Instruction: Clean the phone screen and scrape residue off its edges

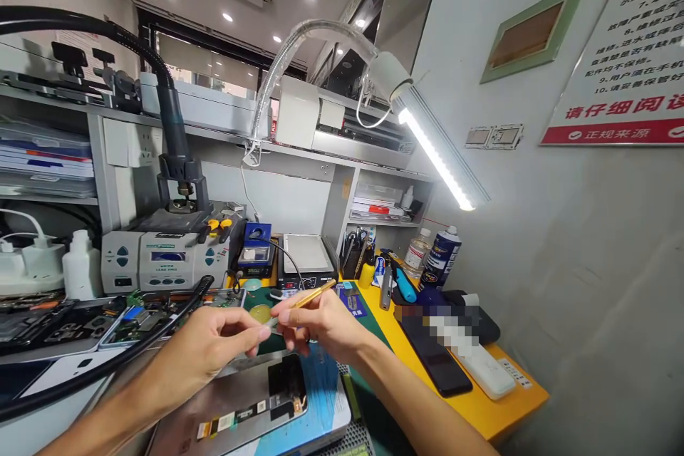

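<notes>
Display panel (251,399), back upward, lies low in the view on a pale-blue box (320,392); it looks thin, stiff and fragile, best taken by its long edges, clear of the soft ribbon cable (229,422). Above it, the right hand (325,317) pinches a slim gold pen-like tool (315,293), probably light, rigid and rather slick, so its barrel is the place to grip. Beside it, the left hand (214,342) has thumb and forefinger drawn close together at a small pale item (271,323); whether it grips that, I cannot tell. Beneath runs a green mat (371,370) on a yellow bench (516,410), with a black phone (438,363) toward the right edge. Behind stand a rework station (171,260) and shelving (299,149); a lit tube lamp (441,157) hangs over the bench.
</notes>
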Demonstrator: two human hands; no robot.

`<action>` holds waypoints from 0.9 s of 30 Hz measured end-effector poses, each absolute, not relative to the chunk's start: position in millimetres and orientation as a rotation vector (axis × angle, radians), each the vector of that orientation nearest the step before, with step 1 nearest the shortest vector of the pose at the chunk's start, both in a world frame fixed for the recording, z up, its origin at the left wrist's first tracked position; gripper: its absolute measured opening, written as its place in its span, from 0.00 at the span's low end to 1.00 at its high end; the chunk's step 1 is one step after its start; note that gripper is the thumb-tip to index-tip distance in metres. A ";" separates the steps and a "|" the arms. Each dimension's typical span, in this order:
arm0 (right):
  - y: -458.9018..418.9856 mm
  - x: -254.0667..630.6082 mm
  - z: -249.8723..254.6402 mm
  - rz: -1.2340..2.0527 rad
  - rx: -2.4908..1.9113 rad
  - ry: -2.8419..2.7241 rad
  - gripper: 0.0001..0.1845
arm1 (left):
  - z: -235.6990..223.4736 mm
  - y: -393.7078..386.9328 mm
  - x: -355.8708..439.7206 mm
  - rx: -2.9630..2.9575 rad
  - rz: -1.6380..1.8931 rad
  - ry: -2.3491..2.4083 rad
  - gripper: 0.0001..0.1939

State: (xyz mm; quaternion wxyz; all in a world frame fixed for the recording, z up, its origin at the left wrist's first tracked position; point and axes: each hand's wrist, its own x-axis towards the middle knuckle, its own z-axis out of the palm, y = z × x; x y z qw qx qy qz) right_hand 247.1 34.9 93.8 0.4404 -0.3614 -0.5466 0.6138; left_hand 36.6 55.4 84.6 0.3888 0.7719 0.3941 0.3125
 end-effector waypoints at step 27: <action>44.9 269.0 96.5 1.481 -0.879 -1.029 0.21 | 63.3 63.4 24.2 1.502 0.885 1.055 0.27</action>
